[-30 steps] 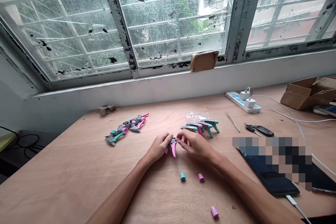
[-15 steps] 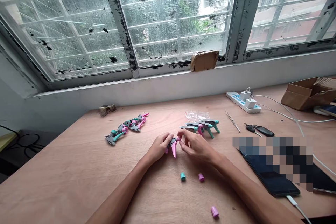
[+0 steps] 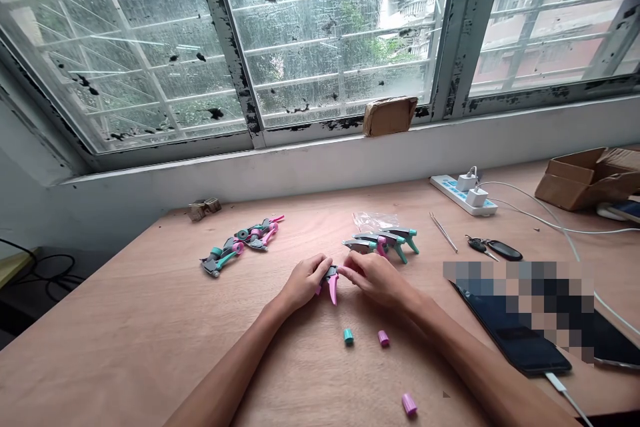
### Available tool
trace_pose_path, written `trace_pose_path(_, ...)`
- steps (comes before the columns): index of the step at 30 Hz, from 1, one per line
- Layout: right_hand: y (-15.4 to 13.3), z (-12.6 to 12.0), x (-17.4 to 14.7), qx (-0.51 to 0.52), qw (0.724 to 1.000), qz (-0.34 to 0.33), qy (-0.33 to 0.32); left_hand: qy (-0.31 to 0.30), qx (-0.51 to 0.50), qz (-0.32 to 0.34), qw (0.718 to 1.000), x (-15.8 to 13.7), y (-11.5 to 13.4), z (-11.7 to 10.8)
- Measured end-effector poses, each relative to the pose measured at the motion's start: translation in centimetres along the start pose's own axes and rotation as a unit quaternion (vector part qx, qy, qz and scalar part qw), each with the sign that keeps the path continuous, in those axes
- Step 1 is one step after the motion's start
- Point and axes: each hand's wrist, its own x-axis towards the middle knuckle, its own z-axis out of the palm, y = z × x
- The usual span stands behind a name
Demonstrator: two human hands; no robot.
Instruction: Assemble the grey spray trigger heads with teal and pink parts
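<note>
My left hand (image 3: 303, 280) and my right hand (image 3: 375, 277) meet at the middle of the wooden table (image 3: 125, 333) and both grip a small grey spray trigger head with a pink lever (image 3: 331, 280). The pink lever points down toward me. My right fingertips pinch its nozzle end. A teal cap (image 3: 349, 337) and a pink cap (image 3: 383, 338) lie just in front of my hands. Another pink cap (image 3: 409, 404) lies closer to me.
A pile of trigger heads (image 3: 240, 243) lies to the left, another group (image 3: 385, 241) beside a clear bag behind my right hand. Tweezers (image 3: 443, 232), keys (image 3: 493, 248), a power strip (image 3: 463, 195), a charging phone (image 3: 515, 340) and a cardboard box (image 3: 585, 177) lie right.
My right hand's fingers closed in on the nozzle end of the trigger head; the piece has hardly shifted. My left hand stays put.
</note>
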Motion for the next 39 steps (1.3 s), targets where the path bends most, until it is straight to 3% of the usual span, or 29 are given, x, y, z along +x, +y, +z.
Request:
trace_pose_path(13,-0.27,0.11,-0.24,0.004,0.998,-0.07,-0.004,0.003,0.002,0.004,1.0,0.06,0.14,-0.08)
trace_pose_path(20,-0.04,-0.08,-0.04,-0.008,1.0,-0.004,-0.006,0.003,0.01,0.003,1.0,0.05,0.06,-0.07)
trace_pose_path(28,-0.6,-0.24,0.03,-0.036,0.999,0.017,-0.015,0.003,0.007,0.003,1.0,0.01,0.19,-0.02)
trace_pose_path(35,-0.65,-0.15,-0.18,0.003,0.999,-0.051,0.006,0.007,-0.023,0.001,1.0,0.12,0.22,-0.22)
trace_pose_path(39,-0.19,0.19,-0.09,0.002,0.998,-0.057,0.006,0.01,-0.027,-0.001,1.0,0.16,0.24,-0.27)
